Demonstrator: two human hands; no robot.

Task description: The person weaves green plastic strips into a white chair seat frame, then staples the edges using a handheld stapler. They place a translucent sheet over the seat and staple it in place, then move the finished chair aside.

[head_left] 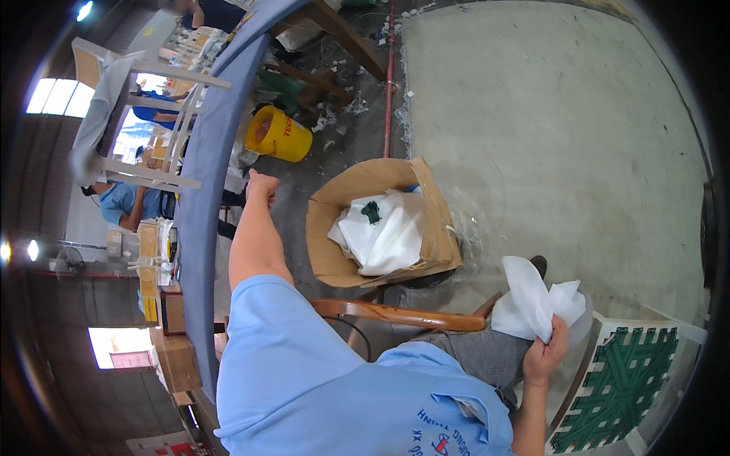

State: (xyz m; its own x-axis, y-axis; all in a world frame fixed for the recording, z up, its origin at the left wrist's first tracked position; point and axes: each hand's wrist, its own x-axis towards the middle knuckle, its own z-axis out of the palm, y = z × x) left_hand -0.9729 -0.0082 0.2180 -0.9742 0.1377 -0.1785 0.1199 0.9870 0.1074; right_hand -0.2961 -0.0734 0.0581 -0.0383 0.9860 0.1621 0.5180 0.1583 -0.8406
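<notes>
Right hand (pixel 544 351) grips a crumpled white cloth (pixel 532 300) low at the person's right side, fingers pinched shut on its lower corner — the cloth fans up and left from the fist. The open cardboard box (pixel 437 228), holding more white cloth, lies ahead and to the left of that hand. Left hand (pixel 261 187) is a closed fist, empty as far as visible, stretched forward beside the blue table edge (pixel 201 190) — well apart from the cloth.
</notes>
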